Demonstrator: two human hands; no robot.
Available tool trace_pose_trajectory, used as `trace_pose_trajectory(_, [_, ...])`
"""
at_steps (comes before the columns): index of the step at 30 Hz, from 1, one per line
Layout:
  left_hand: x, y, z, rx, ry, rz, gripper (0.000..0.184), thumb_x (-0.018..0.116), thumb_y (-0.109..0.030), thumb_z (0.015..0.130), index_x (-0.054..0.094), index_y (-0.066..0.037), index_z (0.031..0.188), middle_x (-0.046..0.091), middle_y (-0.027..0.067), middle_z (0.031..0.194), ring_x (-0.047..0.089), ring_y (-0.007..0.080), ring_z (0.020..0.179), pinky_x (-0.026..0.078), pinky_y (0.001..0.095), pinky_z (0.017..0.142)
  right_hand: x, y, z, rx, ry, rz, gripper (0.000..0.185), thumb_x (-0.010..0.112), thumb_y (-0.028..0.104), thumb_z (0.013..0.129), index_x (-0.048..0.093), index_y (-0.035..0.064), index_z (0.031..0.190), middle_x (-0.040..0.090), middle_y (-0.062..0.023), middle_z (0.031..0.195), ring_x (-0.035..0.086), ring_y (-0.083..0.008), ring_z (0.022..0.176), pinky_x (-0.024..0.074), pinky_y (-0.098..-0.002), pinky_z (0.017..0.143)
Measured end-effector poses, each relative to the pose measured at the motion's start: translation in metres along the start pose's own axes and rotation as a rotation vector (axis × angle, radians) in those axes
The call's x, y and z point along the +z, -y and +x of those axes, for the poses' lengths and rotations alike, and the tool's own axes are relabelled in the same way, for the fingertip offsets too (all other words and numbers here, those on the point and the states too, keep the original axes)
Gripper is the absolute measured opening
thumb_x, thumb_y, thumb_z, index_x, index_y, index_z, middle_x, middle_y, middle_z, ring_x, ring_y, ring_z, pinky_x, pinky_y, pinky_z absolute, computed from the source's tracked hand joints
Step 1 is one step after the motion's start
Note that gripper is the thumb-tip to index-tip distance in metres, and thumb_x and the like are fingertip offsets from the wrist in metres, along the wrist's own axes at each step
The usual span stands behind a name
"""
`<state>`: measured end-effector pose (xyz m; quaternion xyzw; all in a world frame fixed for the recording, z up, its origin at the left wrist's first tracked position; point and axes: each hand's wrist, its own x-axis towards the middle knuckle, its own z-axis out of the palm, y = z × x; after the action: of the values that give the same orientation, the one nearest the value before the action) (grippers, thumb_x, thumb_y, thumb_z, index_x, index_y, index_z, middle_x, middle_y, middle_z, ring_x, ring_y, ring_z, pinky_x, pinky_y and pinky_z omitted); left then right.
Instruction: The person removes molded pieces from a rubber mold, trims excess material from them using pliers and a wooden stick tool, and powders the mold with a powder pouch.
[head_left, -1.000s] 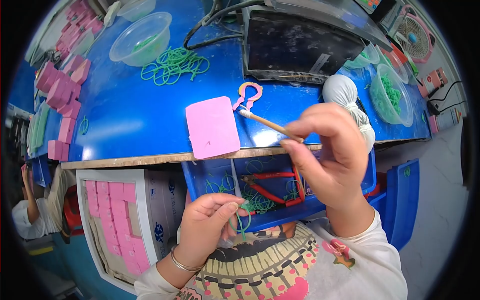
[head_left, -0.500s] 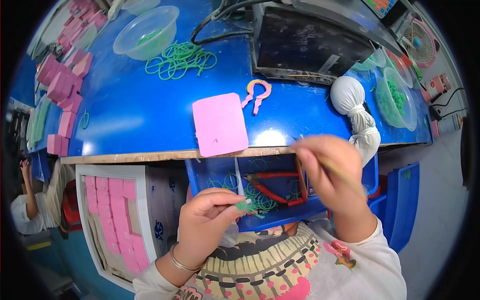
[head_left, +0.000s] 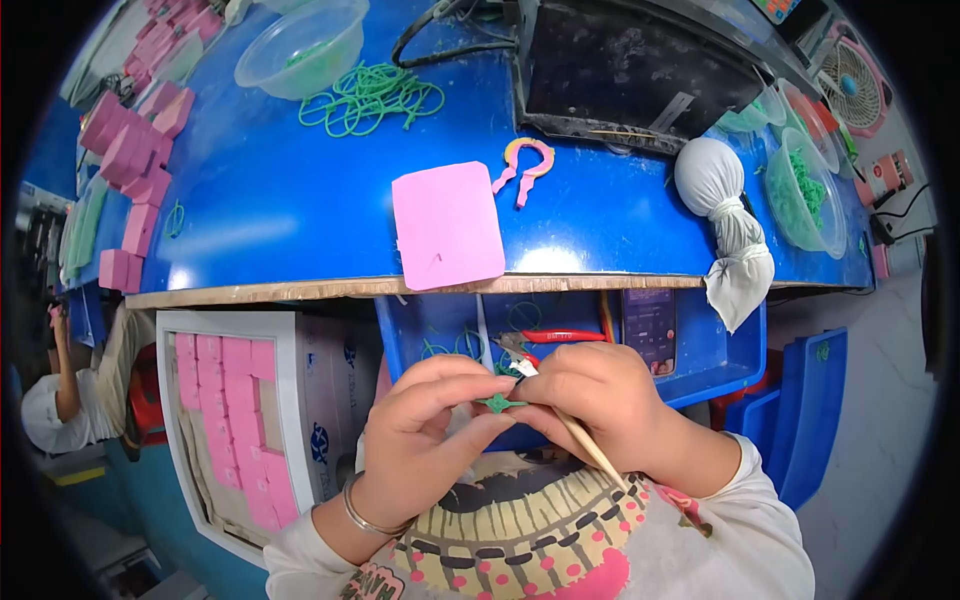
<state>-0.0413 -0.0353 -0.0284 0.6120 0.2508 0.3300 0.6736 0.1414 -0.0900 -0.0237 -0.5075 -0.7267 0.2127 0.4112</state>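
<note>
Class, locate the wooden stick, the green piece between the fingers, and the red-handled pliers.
Wooden stick (head_left: 592,450), head view: middle of its visible shaft.
Green piece (head_left: 498,403), head view: centre of its visible part.
Red-handled pliers (head_left: 562,336), head view: upper handle.

Bright white glare on blue tabletop (head_left: 330,215), fisheye-bent edges, black corners.

Stick (head_left: 592,450) before bin (head_left: 728,345), pliers (head_left: 565,336) in it; pad (head_left: 450,226) on tbl (head_left: 300,200) behind, blocks (head_left: 125,160) L, cloth bundle (head_left: 712,180) R.

Left hand (head_left: 435,425) and right hand (head_left: 605,400) close together, fingers (head_left: 465,384) bent in pinches, forearms (head_left: 345,527) angled inward
</note>
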Motion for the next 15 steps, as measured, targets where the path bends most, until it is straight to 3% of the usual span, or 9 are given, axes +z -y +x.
trace_pose_trajectory(5, [0.003, 0.004, -0.002, -0.063, -0.06, -0.189, 0.028, 0.058, 0.012, 0.077, 0.057, 0.006, 0.104, 0.053, 0.0125, 0.104, 0.056, 0.0173, 0.093, 0.049, 0.0269, 0.081, -0.008, 0.001, 0.002, 0.026, -0.034, 0.017, 0.02, 0.072, 0.015, 0.066, 0.06, 0.0054, 0.08, 0.054, -0.0065, 0.068, 0.055, -0.0242, 0.058, 0.0435, -0.0322, 0.05])
trace_pose_trajectory(8, [0.002, 0.007, -0.002, -0.092, -0.073, -0.291, 0.026, 0.057, 0.012, 0.078, 0.056, 0.007, 0.103, 0.053, 0.0132, 0.105, 0.056, 0.0188, 0.095, 0.05, 0.029, 0.082, -0.013, 0.001, -0.002, 0.014, -0.068, 0.023, 0.023, 0.07, 0.014, 0.07, 0.058, 0.0037, 0.087, 0.053, -0.0072, 0.069, 0.053, -0.0227, 0.056, 0.0431, -0.0317, 0.051])
trace_pose_trajectory(10, [0.003, 0.007, -0.002, -0.14, -0.086, -0.338, 0.025, 0.055, 0.013, 0.078, 0.056, 0.007, 0.102, 0.053, 0.0142, 0.106, 0.057, 0.0198, 0.096, 0.051, 0.0298, 0.082, -0.009, 0.002, -0.008, 0.168, -0.229, 0.447, 0.025, 0.064, 0.011, 0.077, 0.054, 0.0016, 0.097, 0.053, -0.0084, 0.071, 0.05, -0.0203, 0.054, 0.0429, -0.0309, 0.053])
trace_pose_trajectory(11, [0.004, 0.006, -0.002, -0.143, -0.085, -0.339, 0.025, 0.055, 0.013, 0.078, 0.056, 0.007, 0.102, 0.053, 0.0142, 0.106, 0.057, 0.0198, 0.096, 0.051, 0.0298, 0.082, -0.009, -0.002, -0.004, 0.039, -0.242, 0.396, 0.025, 0.055, 0.006, 0.082, 0.05, 0.0009, 0.105, 0.052, -0.0092, 0.073, 0.047, -0.0186, 0.053, 0.0429, -0.0307, 0.054])
trace_pose_trajectory(15, [0.008, 0.002, 0.001, -0.172, -0.089, -0.406, 0.023, 0.054, 0.012, 0.08, 0.056, 0.007, 0.102, 0.055, 0.0152, 0.104, 0.057, 0.021, 0.098, 0.05, 0.0307, 0.084, -0.013, 0.001, -0.002, 0.006, -0.265, 0.233, 0.024, 0.053, 0.003, 0.081, 0.051, -0.0019, 0.105, 0.055, -0.0101, 0.075, 0.051, -0.0195, 0.055, 0.0438, -0.0309, 0.055])
